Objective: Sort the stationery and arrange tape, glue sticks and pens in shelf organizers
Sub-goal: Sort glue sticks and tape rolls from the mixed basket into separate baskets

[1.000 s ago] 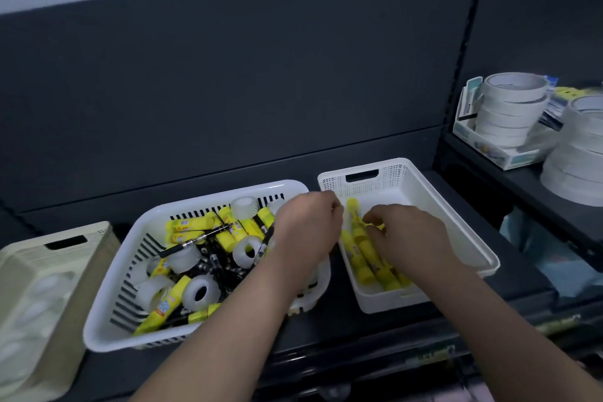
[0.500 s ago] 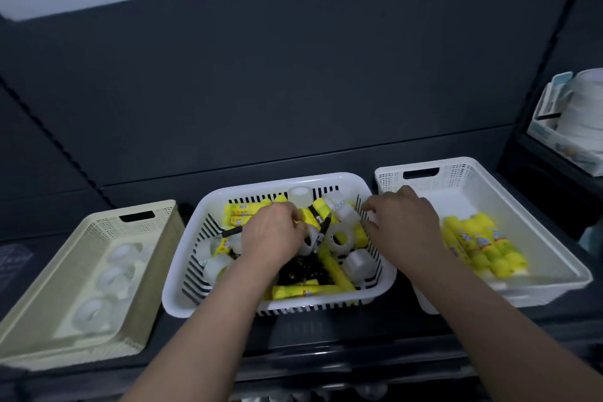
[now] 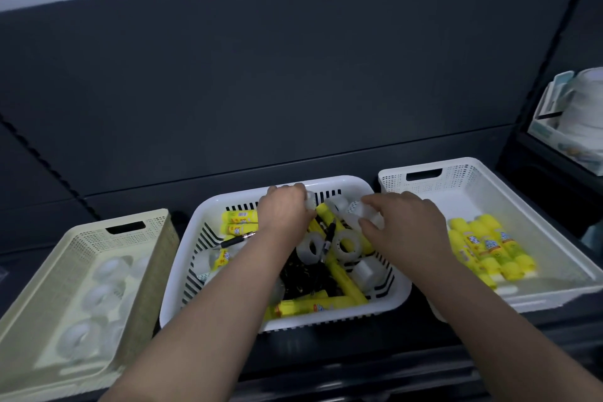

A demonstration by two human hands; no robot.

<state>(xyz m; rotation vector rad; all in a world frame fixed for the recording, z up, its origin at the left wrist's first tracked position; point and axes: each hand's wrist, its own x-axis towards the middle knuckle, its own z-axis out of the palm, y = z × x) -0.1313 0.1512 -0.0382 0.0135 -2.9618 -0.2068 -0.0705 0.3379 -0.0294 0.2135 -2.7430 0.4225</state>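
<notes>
A white slotted basket (image 3: 339, 178) in the middle holds mixed clear tape rolls (image 3: 346, 245), yellow glue sticks (image 3: 303, 307), a black pen (image 3: 235, 240) and a dark clump of small items. Both hands are inside it. My left hand (image 3: 287, 209) is near the far rim, fingers curled round a clear tape roll. My right hand (image 3: 401, 219) pinches another tape roll at the far right. The white mesh basket (image 3: 456, 163) on the right holds several glue sticks (image 3: 486, 245) side by side. The beige mesh basket (image 3: 98, 228) on the left holds clear tape rolls (image 3: 101, 294).
All three baskets stand on a dark shelf with a dark back panel. A higher shelf at the right carries a stack of wide white tape rolls (image 3: 584, 101) in a small display box.
Both hands left the right basket with the glue sticks and went into the middle basket. In the last half second the left hand reached to the far rim and the right settled on the tape rolls.
</notes>
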